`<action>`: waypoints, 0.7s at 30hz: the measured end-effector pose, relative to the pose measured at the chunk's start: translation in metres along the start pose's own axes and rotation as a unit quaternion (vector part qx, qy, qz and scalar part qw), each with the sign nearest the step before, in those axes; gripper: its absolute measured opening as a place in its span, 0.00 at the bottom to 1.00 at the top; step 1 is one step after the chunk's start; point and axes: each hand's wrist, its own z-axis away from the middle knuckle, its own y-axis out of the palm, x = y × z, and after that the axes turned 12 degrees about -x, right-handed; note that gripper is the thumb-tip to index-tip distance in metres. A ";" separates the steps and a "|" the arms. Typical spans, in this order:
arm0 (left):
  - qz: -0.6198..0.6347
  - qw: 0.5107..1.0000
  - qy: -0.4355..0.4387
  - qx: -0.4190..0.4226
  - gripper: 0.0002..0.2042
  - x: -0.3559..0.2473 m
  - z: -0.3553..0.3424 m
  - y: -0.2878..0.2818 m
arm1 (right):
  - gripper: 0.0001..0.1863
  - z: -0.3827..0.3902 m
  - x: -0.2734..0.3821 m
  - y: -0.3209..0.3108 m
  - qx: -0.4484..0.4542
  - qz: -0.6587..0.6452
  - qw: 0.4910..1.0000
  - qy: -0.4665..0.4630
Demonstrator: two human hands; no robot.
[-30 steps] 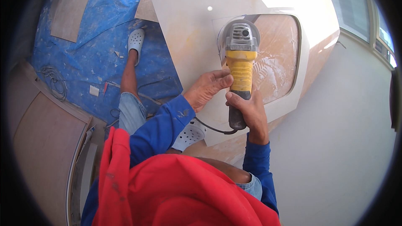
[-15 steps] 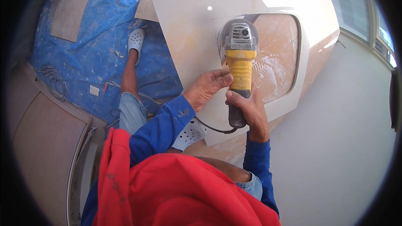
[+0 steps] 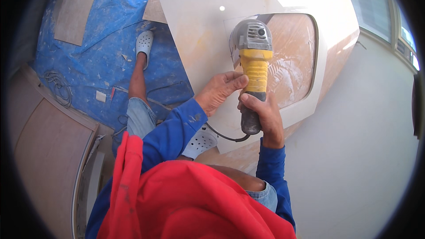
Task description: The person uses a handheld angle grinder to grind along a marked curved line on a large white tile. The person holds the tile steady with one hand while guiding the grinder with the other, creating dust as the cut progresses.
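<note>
Right hand (image 3: 268,117) wraps the angle grinder (image 3: 255,71) at its rear handle (image 3: 250,121), probably for control. Left hand (image 3: 219,92) meets its yellow side, likely steadying it over the panel (image 3: 199,31); left closure unclear

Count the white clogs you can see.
2. One clog is on the foot over the blue tarp; the other clog is below the left hand, partly hidden by the blue sleeve. Others could be out of sight.
</note>
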 end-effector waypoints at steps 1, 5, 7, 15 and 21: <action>-0.001 1.000 0.009 0.001 0.38 0.000 0.000 0.000 | 0.31 0.000 0.000 0.002 -0.001 -0.001 1.000 -0.002; -0.001 1.000 -0.002 0.003 0.39 0.002 0.001 -0.004 | 0.31 0.004 0.001 0.008 -0.017 0.009 1.000 -0.002; -0.006 1.000 -0.005 0.007 0.40 0.001 0.002 -0.007 | 0.30 0.004 0.002 0.010 -0.019 0.022 1.000 -0.005; -0.014 1.000 -0.007 0.014 0.42 -0.001 0.006 -0.009 | 0.31 0.006 0.002 0.013 -0.044 0.069 0.996 -0.022; -0.011 1.000 0.003 0.012 0.41 -0.001 0.007 -0.006 | 0.32 0.007 0.000 0.010 -0.046 0.075 0.996 -0.018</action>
